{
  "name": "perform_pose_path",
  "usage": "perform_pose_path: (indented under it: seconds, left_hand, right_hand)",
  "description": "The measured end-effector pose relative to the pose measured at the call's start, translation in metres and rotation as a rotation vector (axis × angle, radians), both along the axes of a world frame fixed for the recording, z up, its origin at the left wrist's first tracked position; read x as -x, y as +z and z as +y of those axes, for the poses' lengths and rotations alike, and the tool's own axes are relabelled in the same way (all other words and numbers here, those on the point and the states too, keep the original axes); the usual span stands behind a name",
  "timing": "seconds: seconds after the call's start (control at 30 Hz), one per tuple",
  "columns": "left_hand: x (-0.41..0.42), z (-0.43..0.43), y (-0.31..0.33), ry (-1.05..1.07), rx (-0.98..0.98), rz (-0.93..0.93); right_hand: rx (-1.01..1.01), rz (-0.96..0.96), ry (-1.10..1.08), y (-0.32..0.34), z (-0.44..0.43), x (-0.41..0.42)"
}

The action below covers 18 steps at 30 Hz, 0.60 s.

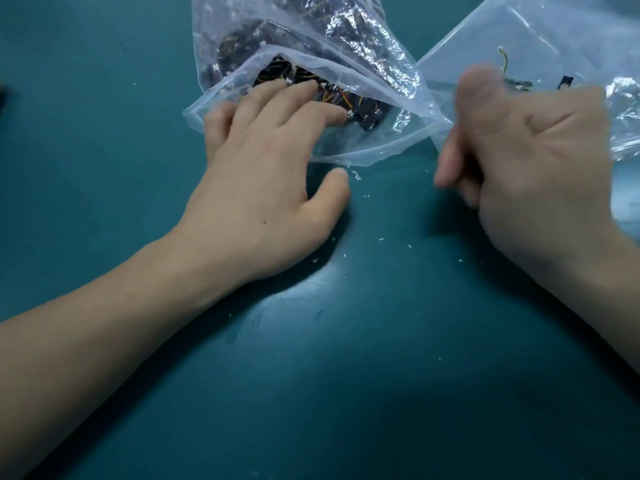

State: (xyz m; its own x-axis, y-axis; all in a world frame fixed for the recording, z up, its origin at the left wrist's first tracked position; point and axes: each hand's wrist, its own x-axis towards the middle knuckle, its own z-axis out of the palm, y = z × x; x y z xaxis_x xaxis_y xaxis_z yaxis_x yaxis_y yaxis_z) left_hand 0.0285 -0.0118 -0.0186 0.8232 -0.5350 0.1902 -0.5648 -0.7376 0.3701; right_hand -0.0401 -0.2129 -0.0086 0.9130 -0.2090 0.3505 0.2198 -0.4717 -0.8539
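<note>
A clear plastic bag (377, 81) full of small black parts with coloured wires (346, 98) lies open on the teal table, its mouth facing me. My left hand (263, 188) reaches into the mouth, its straight fingers resting on the parts inside and its thumb outside on the table. My right hand (526, 157) hovers blurred to the right of the bag's mouth, fingers loosely curled, with nothing seen in it. A second clear bag (561, 39) lies at the upper right behind that hand and holds a few wired parts (519, 83).
The teal table surface (346, 375) fills the near view and carries small white flecks around the hands. A dark object (2, 98) shows at the far left edge.
</note>
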Motion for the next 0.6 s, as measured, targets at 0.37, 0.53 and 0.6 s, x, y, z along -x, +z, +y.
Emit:
perform_pose_path:
  seconds: [0.37, 0.53, 0.6]
  left_hand:
    - [0.001, 0.001, 0.001, 0.028, 0.074, -0.019]
    - [-0.001, 0.003, 0.003, 0.033, 0.250, -0.020]
    - [-0.005, 0.004, 0.003, 0.059, 0.394, -0.021]
  right_hand:
    - [0.485, 0.043, 0.284, -0.011, -0.001, 0.003]
    - [0.472, 0.034, 0.253, -0.013, 0.000, 0.003]
    - [0.475, 0.042, 0.255, -0.012, -0.001, 0.003]
